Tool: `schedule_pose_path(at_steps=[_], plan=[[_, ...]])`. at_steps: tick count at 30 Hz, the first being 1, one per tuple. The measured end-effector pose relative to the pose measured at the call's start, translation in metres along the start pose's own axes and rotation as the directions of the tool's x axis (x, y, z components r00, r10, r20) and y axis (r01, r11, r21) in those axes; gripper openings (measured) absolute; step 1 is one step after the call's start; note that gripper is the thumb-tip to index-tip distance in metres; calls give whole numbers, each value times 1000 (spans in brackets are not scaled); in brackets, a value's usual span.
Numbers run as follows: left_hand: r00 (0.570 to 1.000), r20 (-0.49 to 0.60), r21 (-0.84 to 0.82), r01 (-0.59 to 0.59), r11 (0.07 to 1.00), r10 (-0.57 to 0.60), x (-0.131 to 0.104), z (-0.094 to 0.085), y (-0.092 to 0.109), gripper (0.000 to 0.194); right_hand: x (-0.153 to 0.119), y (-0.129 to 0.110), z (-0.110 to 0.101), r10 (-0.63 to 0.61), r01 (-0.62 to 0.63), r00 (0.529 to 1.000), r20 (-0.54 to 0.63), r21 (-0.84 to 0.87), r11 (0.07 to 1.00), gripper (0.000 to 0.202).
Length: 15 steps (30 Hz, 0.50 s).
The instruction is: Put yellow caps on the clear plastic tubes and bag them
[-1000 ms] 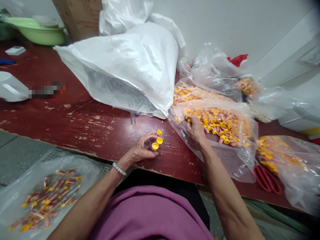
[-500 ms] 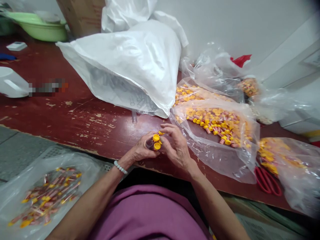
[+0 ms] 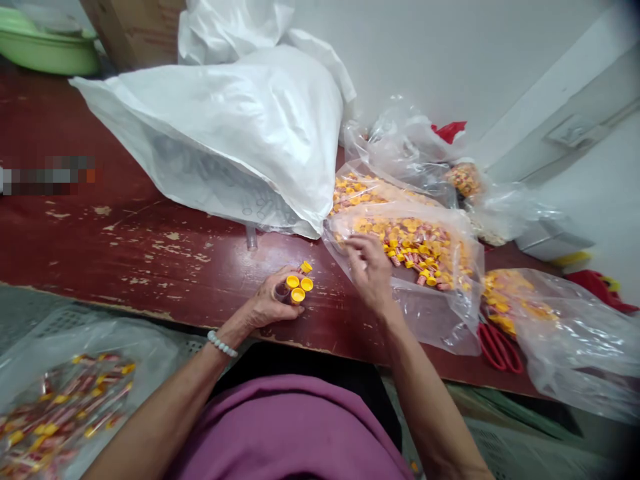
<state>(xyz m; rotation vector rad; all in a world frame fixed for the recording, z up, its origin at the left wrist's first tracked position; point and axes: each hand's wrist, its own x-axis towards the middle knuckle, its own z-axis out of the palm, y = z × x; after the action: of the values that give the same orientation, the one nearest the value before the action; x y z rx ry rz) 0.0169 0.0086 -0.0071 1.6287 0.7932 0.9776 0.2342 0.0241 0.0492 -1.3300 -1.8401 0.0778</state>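
Near the table's front edge my left hand point(image 3: 270, 303) is wrapped round a clear tube and several small tubes with yellow caps point(image 3: 299, 287). The caps face up. To its right, my right hand point(image 3: 369, 270) hovers beside the open plastic bag point(image 3: 407, 320) of yellow-capped tubes point(image 3: 415, 250). Its fingers are bent, and a gap shows between thumb and fingers with nothing visible in it. Behind my left hand a clear tube point(image 3: 251, 238) lies at the mouth of the large white sack point(image 3: 240, 120), which holds more clear tubes.
On the red table point(image 3: 125, 253), red-handled scissors point(image 3: 500, 350) lie beside another bag point(image 3: 580, 347) at the right. A plastic-lined basket point(image 3: 145, 347) of filled tubes stands low at the left. A green basin point(image 3: 55, 53) is at the back left.
My right hand has left the yellow caps and moved right and slightly up to the bag's edge. My left hand keeps its hold. The whole view has shifted.
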Motion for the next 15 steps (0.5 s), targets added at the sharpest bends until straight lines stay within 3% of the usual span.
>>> schedule_pose_path(at_steps=[2,4,6,8,12,15], plan=[[1000,-13,7,-6,1000,6,0,1,0,38,11,42,-11,175,-182,983,-48,-240,954,21],[1000,-20,25,-14,1000,14,1,1,0,38,14,81,-19,360,-333,932,-42,-491,805,24],[1000,-23,53,-15,998,17,1,1,-1,38,9,109,-24,474,-399,879,-56,-630,666,28],[1000,-21,62,-10,998,11,1,1,-1,39,2,125,-27,509,-401,859,-48,-681,613,29],[1000,-3,42,-31,999,31,1,0,-1,36,-5,127,-25,492,-382,871,-6,-638,669,34],[999,-1,54,-34,998,34,2,0,2,35,-4,102,-18,388,-373,920,-54,-424,825,32]])
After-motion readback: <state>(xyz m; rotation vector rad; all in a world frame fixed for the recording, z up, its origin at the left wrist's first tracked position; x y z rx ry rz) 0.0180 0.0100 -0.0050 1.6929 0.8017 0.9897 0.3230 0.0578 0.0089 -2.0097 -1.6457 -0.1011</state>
